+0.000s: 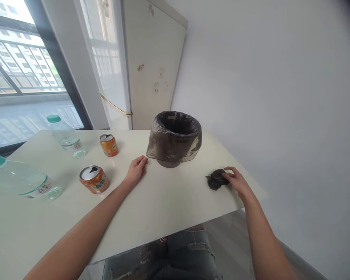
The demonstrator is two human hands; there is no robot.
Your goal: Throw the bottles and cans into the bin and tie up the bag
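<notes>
A trash bin (168,164) stands on the table, lined with a thin, see-through black garbage bag (175,146) folded down over its rim. Close to the bag's lower left edge, my left hand (137,170) rests on the tabletop with its fingers curled closed; nothing shows in them. On the right, a crumpled black plastic bag (217,179) lies on the table. The thumb and fingers of my right hand (235,181) grip its right side, and part of the bag is hidden behind the fingertips.
Left of my left arm stand two opened orange soda cans (109,146), one nearer me. Two clear plastic bottles (65,136) with green caps are farther left. A white table (169,206) meets the wall (265,97) at right; a refrigerator (151,58) stands behind.
</notes>
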